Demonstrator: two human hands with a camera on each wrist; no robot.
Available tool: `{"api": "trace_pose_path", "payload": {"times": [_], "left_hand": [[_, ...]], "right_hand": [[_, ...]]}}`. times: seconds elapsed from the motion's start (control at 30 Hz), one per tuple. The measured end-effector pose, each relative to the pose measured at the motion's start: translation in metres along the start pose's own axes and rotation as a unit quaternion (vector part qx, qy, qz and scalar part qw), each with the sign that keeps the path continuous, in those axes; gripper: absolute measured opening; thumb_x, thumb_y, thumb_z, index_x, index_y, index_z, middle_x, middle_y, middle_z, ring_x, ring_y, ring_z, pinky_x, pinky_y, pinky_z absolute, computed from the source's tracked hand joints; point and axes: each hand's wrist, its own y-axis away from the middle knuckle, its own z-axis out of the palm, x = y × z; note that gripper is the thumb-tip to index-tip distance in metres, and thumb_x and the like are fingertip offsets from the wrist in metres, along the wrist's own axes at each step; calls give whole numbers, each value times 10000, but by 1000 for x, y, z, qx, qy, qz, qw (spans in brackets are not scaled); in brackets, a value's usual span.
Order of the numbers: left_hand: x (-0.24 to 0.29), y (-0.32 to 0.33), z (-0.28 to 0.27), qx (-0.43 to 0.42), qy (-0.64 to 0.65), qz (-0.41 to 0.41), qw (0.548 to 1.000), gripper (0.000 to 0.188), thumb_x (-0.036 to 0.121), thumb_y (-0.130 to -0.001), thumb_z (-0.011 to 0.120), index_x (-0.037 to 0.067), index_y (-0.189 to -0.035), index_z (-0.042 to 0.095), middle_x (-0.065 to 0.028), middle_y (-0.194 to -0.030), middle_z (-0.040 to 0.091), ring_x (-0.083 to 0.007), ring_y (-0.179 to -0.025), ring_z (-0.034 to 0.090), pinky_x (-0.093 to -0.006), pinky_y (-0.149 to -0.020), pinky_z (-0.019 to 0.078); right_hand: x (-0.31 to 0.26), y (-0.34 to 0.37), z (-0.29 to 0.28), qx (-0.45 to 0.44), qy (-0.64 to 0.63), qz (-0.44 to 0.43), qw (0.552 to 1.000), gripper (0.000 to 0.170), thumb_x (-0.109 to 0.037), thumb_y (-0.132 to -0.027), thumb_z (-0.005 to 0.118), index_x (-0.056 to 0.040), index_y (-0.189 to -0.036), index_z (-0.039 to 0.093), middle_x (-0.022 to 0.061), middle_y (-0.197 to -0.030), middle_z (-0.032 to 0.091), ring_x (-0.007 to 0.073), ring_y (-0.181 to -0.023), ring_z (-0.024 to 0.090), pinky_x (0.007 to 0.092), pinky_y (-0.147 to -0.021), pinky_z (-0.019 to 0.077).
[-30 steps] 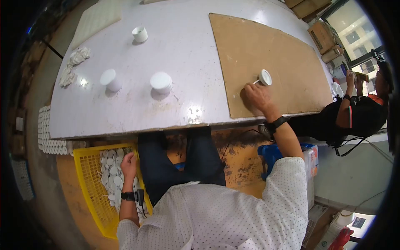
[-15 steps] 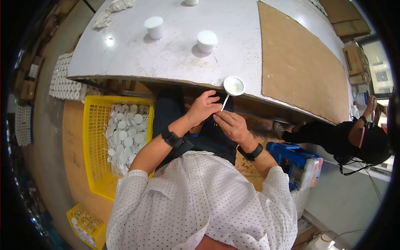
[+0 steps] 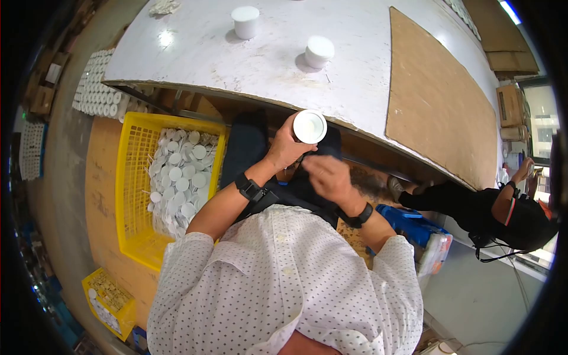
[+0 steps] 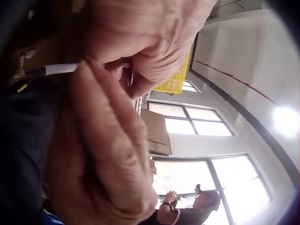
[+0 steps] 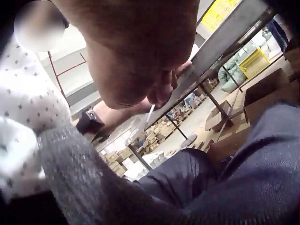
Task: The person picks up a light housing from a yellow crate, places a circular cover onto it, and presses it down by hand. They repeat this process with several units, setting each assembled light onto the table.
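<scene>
In the head view, my left hand grips a white round cup-like piece at the table's front edge, its round face towards the camera. My right hand, blurred, is just below and right of it with bent fingers. The right wrist view has a thin white stick pinched at the fingertips of my right hand. That stick also shows in the left wrist view, beside the fingers of the right hand. Whether it joins the round piece is hidden.
Two white lidded cups and a brown board lie on the white table. A yellow basket of white discs stands at left. Another person is at the right.
The right hand came back from the brown board with the round piece, and both hands met at its stick. Now the left hand grips the piece nearer its round end; the view has shifted.
</scene>
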Motion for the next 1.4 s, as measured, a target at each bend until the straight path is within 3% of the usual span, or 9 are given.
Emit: {"api": "trace_pose_path", "payload": {"times": [0.03,0.1,0.17,0.27,0.4,0.5,0.63,0.97,1.4], "left_hand": [[5,2,-4,20,-36,42,998,696,-34,-618,739,13,-1236,422,-93,-1077,569,-178,-1028,543,-286,-821,479],[19,8,-10,30,-85,74,993,705,-67,-633,711,22,-1258,398,-99,-1112,543,-183,-1024,543,-290,-797,506],[31,11,-15,6,49,14,999,701,-94,-647,683,16,-1266,375,-108,-1152,509,-189,-1025,541,-296,-763,536],[32,15,-21,-6,77,-20,997,681,-78,-667,678,5,-1268,368,-101,-1175,491,-167,-1027,530,-300,-780,535],[24,21,-30,15,-19,38,999,671,-53,-655,696,-8,-1248,386,-97,-1129,525,-168,-1000,547,-297,-802,513],[20,26,-37,27,-14,3,1000,674,-33,-645,713,-12,-1238,395,-94,-1105,543,-167,-1011,540,-297,-829,492],[8,29,-43,45,-67,40,996,661,-29,-646,715,-14,-1229,404,-96,-1099,552,-164,-1019,535,-297,-848,480],[5,32,-41,49,-62,8,997,659,36,-627,754,0,-1206,440,-90,-1088,570,-163,-1031,532,-293,-892,431],[12,23,-36,14,65,-33,997,645,-4,-646,735,-1,-1213,427,-89,-1106,555,-156,-1017,538,-291,-859,472]], "right_hand": [[6,-8,-6,42,-10,37,998,262,44,-671,617,-18,-925,629,116,-917,633,255,-707,606,322,-617,510],[27,-28,-16,122,28,86,988,184,31,-731,602,0,-910,630,141,-848,637,257,-684,608,310,-615,502],[41,-52,-23,182,2,254,950,149,-25,-781,608,9,-924,635,136,-835,637,212,-709,615,291,-622,489],[90,-79,-25,207,-64,397,892,283,-176,-785,646,22,-986,625,91,-822,626,136,-711,589,266,-622,475],[122,-126,-22,209,-158,477,839,476,-326,-729,704,51,-992,576,75,-787,582,131,-668,581,249,-573,478],[128,-153,-21,187,-176,528,809,472,-353,-726,712,51,-918,561,85,-774,572,140,-648,579,253,-546,480],[141,-165,-16,153,-185,540,807,376,-335,-726,721,-11,-755,532,56,-657,543,121,-539,527,246,-484,454],[153,-152,-18,185,-320,533,761,245,-231,-796,647,-28,-728,529,20,-636,516,91,-507,459,223,-455,388],[92,-96,-23,242,-502,471,684,168,-77,-880,508,34,-1004,531,100,-848,618,175,-765,647,217,-599,511]]}}
